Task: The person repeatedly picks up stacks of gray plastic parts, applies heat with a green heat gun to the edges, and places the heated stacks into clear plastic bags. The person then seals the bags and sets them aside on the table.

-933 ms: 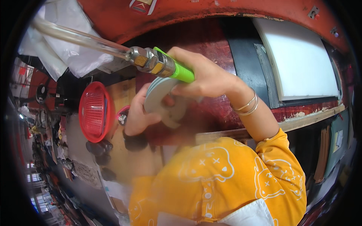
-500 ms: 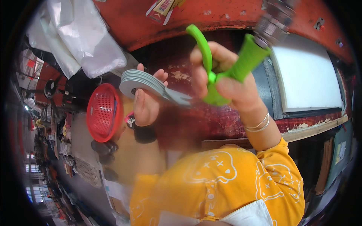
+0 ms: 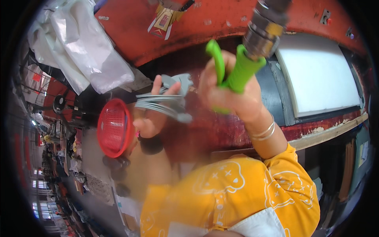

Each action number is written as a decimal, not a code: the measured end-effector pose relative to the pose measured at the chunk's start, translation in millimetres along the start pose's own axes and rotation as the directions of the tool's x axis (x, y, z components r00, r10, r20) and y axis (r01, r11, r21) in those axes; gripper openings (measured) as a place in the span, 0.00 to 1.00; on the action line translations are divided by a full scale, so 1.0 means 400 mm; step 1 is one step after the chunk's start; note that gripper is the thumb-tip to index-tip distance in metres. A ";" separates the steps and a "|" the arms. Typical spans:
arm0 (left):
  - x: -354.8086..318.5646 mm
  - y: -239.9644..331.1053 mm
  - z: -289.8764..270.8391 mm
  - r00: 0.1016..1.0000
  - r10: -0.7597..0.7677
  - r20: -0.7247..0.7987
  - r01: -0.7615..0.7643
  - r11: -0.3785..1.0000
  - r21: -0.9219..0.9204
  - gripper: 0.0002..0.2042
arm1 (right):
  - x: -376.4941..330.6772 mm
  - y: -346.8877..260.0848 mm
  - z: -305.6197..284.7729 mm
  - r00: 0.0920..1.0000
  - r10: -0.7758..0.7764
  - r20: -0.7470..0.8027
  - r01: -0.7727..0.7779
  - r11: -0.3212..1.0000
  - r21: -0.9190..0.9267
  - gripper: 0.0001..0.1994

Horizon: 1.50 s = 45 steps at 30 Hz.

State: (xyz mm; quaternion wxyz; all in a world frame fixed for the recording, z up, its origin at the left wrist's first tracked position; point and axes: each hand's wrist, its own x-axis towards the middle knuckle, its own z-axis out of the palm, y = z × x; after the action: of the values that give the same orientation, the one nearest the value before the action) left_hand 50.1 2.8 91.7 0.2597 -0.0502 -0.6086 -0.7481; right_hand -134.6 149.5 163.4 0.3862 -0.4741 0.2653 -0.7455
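Observation:
My left hand [image 3: 152, 120] is raised and holds a small stack of thin grey flat pieces [image 3: 167, 103], fanned out between thumb and fingers. Just to its right, my right hand [image 3: 227, 96] is shut on the bright green handle [image 3: 241, 75] of a tool. The tool has a green trigger lever [image 3: 216, 59] and a metal fitting [image 3: 263, 29] at its upper end. Thin bangles [image 3: 263, 132] circle my right wrist. Both yellow sleeves [image 3: 237, 185] come in from the lower edge. The hands are close together but the tool and the grey pieces do not touch.
A red plastic basket [image 3: 114, 128] is left of my left hand. Clear plastic bags [image 3: 79, 51] hang at the upper left. A white panel [image 3: 319, 75] in a dark frame lies at the right, above a worn wooden edge [image 3: 335, 132]. A red painted surface [image 3: 213, 23] arches overhead.
My right hand swung the green tool from pointing left to upright and moved it up and right. My left hand lifted the grey pieces slightly and they now fan out.

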 end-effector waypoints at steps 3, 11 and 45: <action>0.002 -0.005 0.017 0.993 -0.012 -0.120 0.013 1.000 0.009 0.64 | -0.012 -0.001 -0.006 0.999 -0.047 0.016 0.048 0.997 -0.062 0.13; 0.021 -0.023 0.031 0.972 0.092 -0.216 -0.088 0.996 0.028 0.65 | -0.012 -0.008 -0.014 0.998 -0.055 0.016 0.055 0.998 -0.022 0.13; 0.065 0.007 0.029 0.963 0.251 -0.102 -0.270 0.851 -0.450 0.61 | -0.020 -0.015 -0.032 0.982 -0.162 0.094 0.150 0.981 0.122 0.11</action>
State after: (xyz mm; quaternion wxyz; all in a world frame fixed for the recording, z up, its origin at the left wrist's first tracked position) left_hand 26.2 4.7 107.3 0.3511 -0.1776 -0.3964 -0.8295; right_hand -146.2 160.0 158.6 0.3662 -0.5084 0.1640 -0.7619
